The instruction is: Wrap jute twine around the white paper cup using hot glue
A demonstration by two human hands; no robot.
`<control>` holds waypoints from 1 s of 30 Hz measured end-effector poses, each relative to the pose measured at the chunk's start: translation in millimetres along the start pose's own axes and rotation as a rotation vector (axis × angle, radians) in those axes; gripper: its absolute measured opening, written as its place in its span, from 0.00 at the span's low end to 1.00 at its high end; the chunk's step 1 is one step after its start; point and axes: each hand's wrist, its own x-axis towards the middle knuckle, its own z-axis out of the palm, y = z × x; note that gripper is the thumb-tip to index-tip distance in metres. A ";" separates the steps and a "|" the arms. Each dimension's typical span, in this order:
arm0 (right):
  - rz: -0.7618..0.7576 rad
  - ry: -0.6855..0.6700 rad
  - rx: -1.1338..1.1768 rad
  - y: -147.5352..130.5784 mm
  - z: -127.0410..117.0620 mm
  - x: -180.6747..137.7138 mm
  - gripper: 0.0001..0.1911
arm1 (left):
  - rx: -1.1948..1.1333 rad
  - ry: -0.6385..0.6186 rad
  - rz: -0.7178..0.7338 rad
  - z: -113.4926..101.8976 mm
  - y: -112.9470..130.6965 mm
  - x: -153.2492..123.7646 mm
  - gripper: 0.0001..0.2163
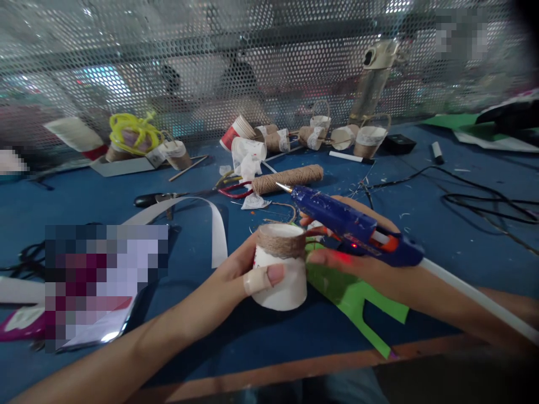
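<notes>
My left hand (pixel 257 276) is wrapped round a white paper cup (pixel 284 286), its thumb across the front with a plaster on it. Brown twine (pixel 281 242) is wound in a band around the cup's upper end. In my right hand (pixel 349 264) is a blue glue gun (pixel 337 210), its metal tip pointing up and left above the cup. A white glue stick (pixel 475 294) sticks out of the gun's back, and a small red light glows on its side. Part of my right fingers is hidden behind the gun.
A twine roll (pixel 290 178) and scissors (pixel 236 192) lie beyond the cup. Several twine-wrapped cups (pixel 309 137) stand or lie along the perforated metal screen (pixel 202 84). Green paper (pixel 337 280) lies under my right hand, a phone (pixel 109 292) at left, a black cable (pixel 471 199) at right.
</notes>
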 end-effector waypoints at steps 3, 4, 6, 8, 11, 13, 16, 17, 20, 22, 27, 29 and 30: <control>-0.176 -0.067 -0.155 -1.3 -2.2 1.2 0.31 | -0.081 0.049 -0.008 6.5 1.3 2.9 0.23; -0.227 -0.100 -0.218 -1.0 -2.8 1.6 0.30 | -0.101 0.067 0.001 8.3 1.8 4.0 0.23; -0.289 -0.156 -0.309 1.0 -3.4 2.5 0.28 | -0.121 0.091 0.013 10.8 2.4 5.9 0.24; -0.324 -0.180 -0.342 4.0 -2.8 3.2 0.26 | -0.105 0.101 0.017 11.3 1.8 7.3 0.23; -0.377 -0.169 -0.364 6.4 -0.7 3.9 0.25 | -0.078 0.100 0.034 8.8 -1.2 8.5 0.19; -0.384 -0.166 -0.394 5.0 0.0 4.4 0.25 | -0.081 0.082 0.057 6.6 -3.4 9.1 0.18; -0.339 -0.107 -0.440 1.2 -1.2 4.9 0.29 | -0.112 0.061 0.061 4.8 -4.2 9.6 0.21; -0.319 -0.081 -0.439 0.4 -2.2 4.8 0.31 | -0.125 0.063 0.055 4.9 -3.5 9.8 0.22; -0.319 0.000 -0.404 0.1 -6.2 3.4 0.36 | -0.152 0.129 0.051 5.8 0.7 10.8 0.20; -0.332 0.054 -0.402 0.1 -8.5 1.8 0.35 | -0.148 0.218 0.077 5.7 3.6 12.0 0.18; -0.248 0.071 -0.400 -2.7 -11.7 -1.6 0.39 | -0.046 0.347 0.170 0.7 6.8 13.9 0.08; -0.230 0.047 -0.408 -3.5 -12.8 -2.2 0.40 | -0.001 0.353 0.187 -2.0 6.7 13.8 0.09; -0.226 0.046 -0.419 -3.6 -13.3 -2.4 0.40 | 0.019 0.363 0.191 -3.2 6.6 13.5 0.09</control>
